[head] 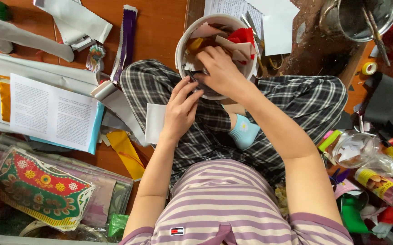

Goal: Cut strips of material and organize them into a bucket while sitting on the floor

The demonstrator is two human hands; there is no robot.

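Observation:
A white bucket [181, 43] full of paper and cloth scraps in red, pink and yellow stands between my crossed legs in checked trousers. My right hand [221, 68] reaches into the bucket, its fingers curled on a small dark scrap [195, 75] at the near rim. My left hand [179, 109] comes up from below, and its fingertips pinch the same dark scrap at the rim. What the scrap is cannot be made out. A white paper square [153, 123] lies on my left knee, just beside the left hand.
Printed sheets [51, 113], white strips and a purple ribbon [126, 41] lie on the orange floor at left, with a red and green decorated paper piece [39, 188] below. A metal pot [360, 18] stands top right. Jars, a tape roll [369, 68] and coloured scraps crowd the right.

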